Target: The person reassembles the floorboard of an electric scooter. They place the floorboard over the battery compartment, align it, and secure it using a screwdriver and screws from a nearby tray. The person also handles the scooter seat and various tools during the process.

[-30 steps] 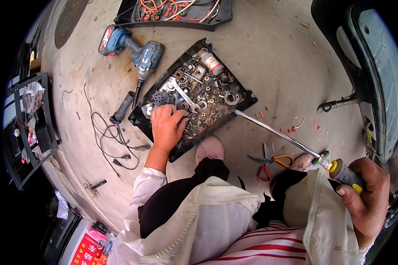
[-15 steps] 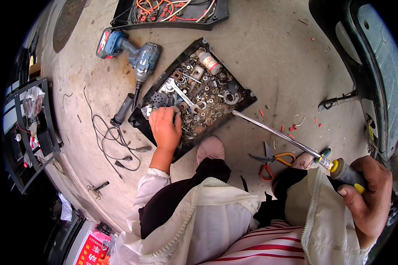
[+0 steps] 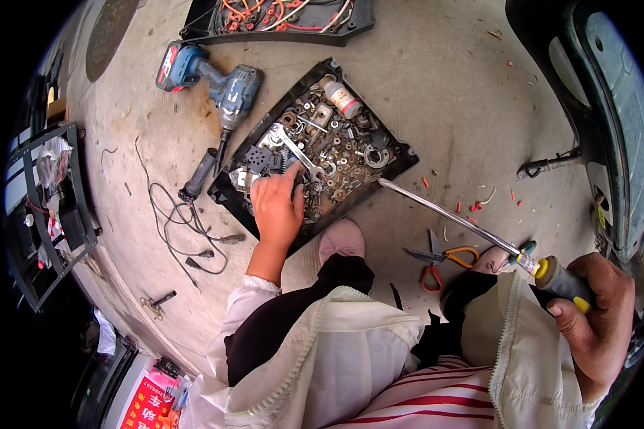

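My left hand (image 3: 277, 207) lies palm down in the black plastic tray of loose nuts, washers and bolts (image 3: 401, 154) on the concrete floor (image 3: 436, 79) in front of my knees. Its fingers are stretched forward and close together, with the tips among the small hardware beside the silver open-ended spanner (image 3: 298, 151). I cannot tell whether anything is pinched under them. My right hand (image 3: 592, 322) is closed in a fist around the dark, yellow-capped handle of a long chrome-shafted screwdriver (image 3: 447, 214), held low at my right. The shaft slants left and away, so its tip sits just beside the near right edge of the tray.

I judge the step in hand to be sorting through the tray for a fitting piece. The next move calls for spreading the pile with my fingertips, pinching one small part cleanly, and lifting it without dragging others over the rim.

A white bottle with a red label (image 3: 342, 98) lies at the far end of the tray. The blue cordless impact driver (image 3: 215, 82) rests on the floor to the far left, with a tangle of thin black wires (image 3: 182, 229) nearer. The orange-handled scissors (image 3: 436, 259) lie open by my right knee. A dark scooter body (image 3: 608, 121) stands at the far right.
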### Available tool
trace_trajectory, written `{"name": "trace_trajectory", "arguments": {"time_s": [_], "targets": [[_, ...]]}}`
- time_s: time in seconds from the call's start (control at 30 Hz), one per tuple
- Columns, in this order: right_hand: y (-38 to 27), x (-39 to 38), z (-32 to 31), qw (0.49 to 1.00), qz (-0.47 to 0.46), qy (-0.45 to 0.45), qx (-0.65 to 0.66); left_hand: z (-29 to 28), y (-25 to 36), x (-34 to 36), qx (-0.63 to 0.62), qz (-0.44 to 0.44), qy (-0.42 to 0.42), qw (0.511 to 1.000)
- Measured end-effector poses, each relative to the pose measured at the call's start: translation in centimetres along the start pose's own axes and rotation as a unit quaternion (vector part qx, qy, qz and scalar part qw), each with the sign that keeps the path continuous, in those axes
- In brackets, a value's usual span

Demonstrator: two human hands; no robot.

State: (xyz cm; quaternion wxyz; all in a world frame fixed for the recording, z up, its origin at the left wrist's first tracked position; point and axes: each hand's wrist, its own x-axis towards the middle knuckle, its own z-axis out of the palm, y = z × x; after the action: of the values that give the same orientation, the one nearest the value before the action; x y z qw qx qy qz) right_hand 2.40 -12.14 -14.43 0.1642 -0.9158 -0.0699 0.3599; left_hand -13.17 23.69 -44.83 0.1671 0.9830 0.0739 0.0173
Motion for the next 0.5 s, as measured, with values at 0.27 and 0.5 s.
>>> {"name": "trace_trajectory", "arguments": {"time_s": [0.27,0.5], "targets": [[0.8,0.3,1.3,0.995,-0.050,0.088,-0.008,0.8,0.9,-0.5,-0.020,0.057,-0.049,0.997],[0.8,0.0,1.4,0.995,-0.050,0.091,0.001,2.3,1.2,-0.8,-0.003,0.076,-0.031,0.997]]}}
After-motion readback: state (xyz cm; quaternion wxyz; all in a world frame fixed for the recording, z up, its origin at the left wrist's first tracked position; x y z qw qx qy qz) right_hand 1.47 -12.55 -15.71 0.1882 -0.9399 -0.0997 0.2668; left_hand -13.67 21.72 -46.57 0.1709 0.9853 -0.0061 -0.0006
